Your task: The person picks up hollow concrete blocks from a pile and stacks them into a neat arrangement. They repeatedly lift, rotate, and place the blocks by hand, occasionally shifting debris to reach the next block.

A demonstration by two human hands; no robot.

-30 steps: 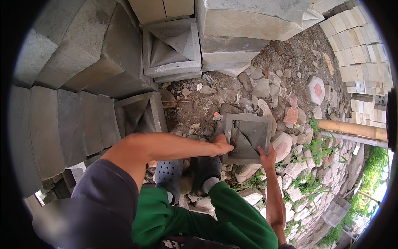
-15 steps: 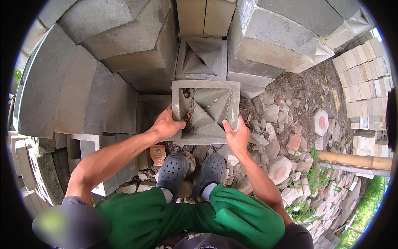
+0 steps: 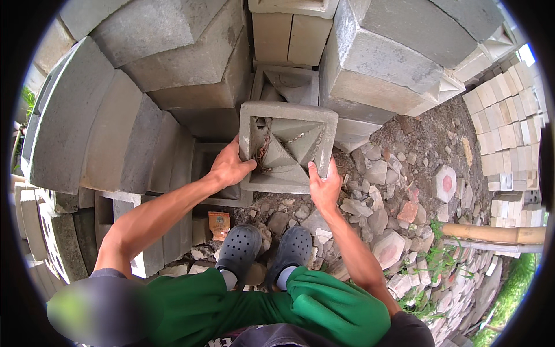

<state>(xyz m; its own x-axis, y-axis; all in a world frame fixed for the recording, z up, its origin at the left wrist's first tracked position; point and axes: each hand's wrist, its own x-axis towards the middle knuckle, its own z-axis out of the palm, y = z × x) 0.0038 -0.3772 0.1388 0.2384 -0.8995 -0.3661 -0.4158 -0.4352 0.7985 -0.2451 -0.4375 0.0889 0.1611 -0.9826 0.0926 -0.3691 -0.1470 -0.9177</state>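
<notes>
Grey concrete fills most of the view: a square hollow concrete block with a pyramid-patterned recess is held up in the air between both bare hands, above the person's feet. The left hand clasps the block's left edge, thumb over the rim and fingers wrapped behind it; the right hand grips the lower right corner, thumb lying up along the front face. Bits of dry debris and a reddish scrap sit inside the recess. Just behind the held block, another patterned block of the same kind rests among tall stacks of plain concrete blocks that rise on the left and at the top right. Below, two dark perforated clogs stand on rubble of broken stones, with green trousers above them. To the right lie a hexagonal paver with a red centre, stacked pale pavers and a bamboo pole.
</notes>
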